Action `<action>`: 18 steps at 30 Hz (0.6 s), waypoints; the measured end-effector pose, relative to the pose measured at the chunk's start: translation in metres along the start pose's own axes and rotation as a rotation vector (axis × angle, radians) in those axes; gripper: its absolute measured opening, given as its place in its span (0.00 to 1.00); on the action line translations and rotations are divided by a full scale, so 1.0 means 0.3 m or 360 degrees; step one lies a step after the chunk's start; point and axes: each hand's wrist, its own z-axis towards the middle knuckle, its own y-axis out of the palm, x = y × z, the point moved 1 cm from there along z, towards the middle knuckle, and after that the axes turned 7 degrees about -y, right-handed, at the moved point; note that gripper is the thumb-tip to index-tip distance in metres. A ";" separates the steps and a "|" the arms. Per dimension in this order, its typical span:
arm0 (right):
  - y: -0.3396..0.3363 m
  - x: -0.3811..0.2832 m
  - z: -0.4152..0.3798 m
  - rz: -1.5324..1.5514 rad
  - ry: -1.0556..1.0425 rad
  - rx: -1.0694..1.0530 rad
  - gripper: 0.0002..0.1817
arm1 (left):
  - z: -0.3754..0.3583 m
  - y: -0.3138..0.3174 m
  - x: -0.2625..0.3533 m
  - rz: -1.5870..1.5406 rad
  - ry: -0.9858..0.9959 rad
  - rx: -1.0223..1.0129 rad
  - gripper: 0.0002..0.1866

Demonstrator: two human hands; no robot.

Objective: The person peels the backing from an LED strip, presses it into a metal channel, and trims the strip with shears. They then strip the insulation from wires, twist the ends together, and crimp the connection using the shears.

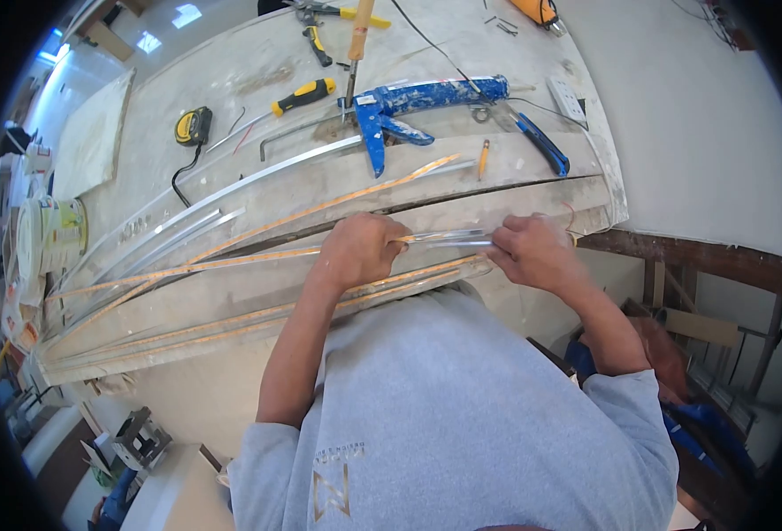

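My left hand (362,250) pinches a thin silvery channel (448,235) close to my body, at the near edge of the workbench. An orange strip (272,257) runs along this channel to the left and reaches my left fingertips. Farther right, my right hand (532,252) is closed at the right end of the same channel, slightly smeared by motion. Just below the hands lie more orange strips (356,296), parallel to the near edge. Another orange strip (356,198) crosses the bench diagonally beyond my left hand.
A blue caulking gun (444,95), a screwdriver (304,96), a tape measure (193,126), a utility knife (541,143) and pliers (315,37) lie farther back on the bench. A power strip (566,99) sits at the right edge. A bucket (62,232) stands at the left.
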 end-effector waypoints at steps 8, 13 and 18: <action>-0.074 -0.071 0.110 0.0736 0.0074 0.0416 0.23 | 0.009 0.011 -0.008 0.0068 -0.0064 -0.0032 0.12; 0.031 -0.076 0.201 0.0946 0.0143 0.0235 0.20 | 0.007 0.004 -0.001 0.0028 -0.0077 -0.0009 0.11; 0.078 -0.074 0.213 0.0917 0.0009 0.0368 0.12 | 0.013 -0.004 0.004 0.0038 -0.0095 -0.0043 0.11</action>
